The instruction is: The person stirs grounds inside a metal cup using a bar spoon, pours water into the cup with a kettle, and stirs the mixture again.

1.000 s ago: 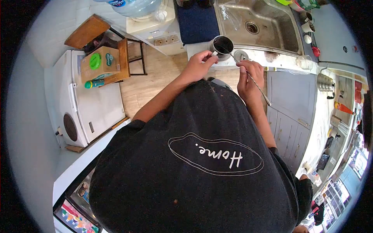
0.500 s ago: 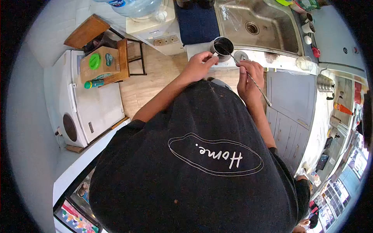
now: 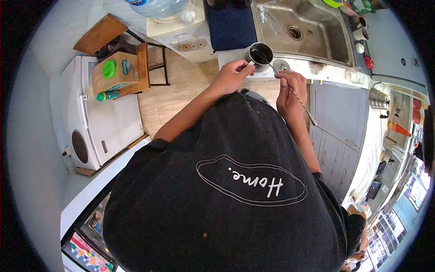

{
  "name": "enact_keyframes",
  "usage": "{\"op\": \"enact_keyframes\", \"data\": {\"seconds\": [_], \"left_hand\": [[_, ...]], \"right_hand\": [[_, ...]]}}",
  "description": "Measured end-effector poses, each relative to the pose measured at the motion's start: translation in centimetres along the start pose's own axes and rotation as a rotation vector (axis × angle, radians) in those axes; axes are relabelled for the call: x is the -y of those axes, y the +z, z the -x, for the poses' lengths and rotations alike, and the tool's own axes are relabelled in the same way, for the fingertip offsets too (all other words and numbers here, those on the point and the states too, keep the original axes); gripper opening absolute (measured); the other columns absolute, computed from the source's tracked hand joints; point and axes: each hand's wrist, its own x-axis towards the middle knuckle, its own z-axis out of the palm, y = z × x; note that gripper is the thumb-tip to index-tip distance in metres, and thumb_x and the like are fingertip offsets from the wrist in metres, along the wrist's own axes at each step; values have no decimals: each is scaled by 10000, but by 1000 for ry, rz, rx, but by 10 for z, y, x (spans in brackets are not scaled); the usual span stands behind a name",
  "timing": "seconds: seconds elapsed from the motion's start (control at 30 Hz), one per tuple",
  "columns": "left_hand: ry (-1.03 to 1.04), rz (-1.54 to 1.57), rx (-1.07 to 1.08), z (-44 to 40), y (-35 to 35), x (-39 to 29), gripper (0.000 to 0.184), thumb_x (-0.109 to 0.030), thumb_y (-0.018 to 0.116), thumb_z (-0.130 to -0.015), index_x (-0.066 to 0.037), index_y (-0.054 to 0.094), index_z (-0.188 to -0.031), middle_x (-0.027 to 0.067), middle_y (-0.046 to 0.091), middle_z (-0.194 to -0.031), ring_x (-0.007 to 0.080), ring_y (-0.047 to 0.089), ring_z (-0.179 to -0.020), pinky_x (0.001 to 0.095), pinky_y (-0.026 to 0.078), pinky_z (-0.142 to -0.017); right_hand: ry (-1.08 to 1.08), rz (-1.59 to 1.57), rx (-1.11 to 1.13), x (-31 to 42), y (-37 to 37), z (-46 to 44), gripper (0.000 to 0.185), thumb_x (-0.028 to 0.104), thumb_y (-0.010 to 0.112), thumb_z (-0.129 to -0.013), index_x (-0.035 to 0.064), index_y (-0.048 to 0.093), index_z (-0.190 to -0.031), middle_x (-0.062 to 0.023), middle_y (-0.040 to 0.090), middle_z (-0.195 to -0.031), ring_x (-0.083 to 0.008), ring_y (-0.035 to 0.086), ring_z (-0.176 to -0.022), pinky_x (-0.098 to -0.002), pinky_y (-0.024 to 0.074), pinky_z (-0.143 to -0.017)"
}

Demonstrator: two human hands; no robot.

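A metal cup (image 3: 259,55) with dark contents stands at the counter's edge, left of the sink. My left hand (image 3: 233,78) pinches the cup's handle from the near left side. A long twisted metal spoon (image 3: 300,98) slants from inside the cup down to the right, and my right hand (image 3: 292,93) holds it partway along with closed fingers. Beside the cup lies a round metal lid (image 3: 281,65), just beyond my right fingertips. The spoon's tip is hidden in the dark contents.
The sink (image 3: 317,31) lies beyond the cup, and a dark blue mat (image 3: 232,29) is left of it. A water dispenser (image 3: 181,34), chair (image 3: 143,68) with a box (image 3: 118,71), and white freezer (image 3: 113,122) stand left. Another person (image 3: 361,226) is at lower right.
The view has shifted slightly. Both hands keep their grips with almost no visible movement. At lower right, more of the other person shows.
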Motion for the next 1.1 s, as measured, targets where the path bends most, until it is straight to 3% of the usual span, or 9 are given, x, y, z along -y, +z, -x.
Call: {"op": "enact_keyframes", "data": {"seconds": [0.83,0.93,1.1], "left_hand": [[-7,-21,7,5,1,-2,309,-323,625,-988,-26,705,-962,63,732,-914,149,642,-852,321,498,-826],[5,-23,12,4,1,1,316,-335,626,-986,-30,705,-961,59,729,-915,148,634,-848,320,494,-824],[-24,-31,10,6,1,-2,310,-332,628,-988,-34,708,-959,58,730,-910,148,634,-844,321,494,-820]], "right_hand": [[-31,-2,-20,0,-2,3,85,19,656,-895,70,633,-959,-104,701,-979,-316,651,-939,-446,457,-915],[-18,-11,-9,1,-3,5,114,23,563,-956,67,666,-975,-121,712,-1009,-307,647,-985,-417,457,-922],[-18,4,-10,3,-4,4,111,33,559,-963,66,664,-973,-122,710,-1005,-307,646,-986,-421,457,-921]]}}
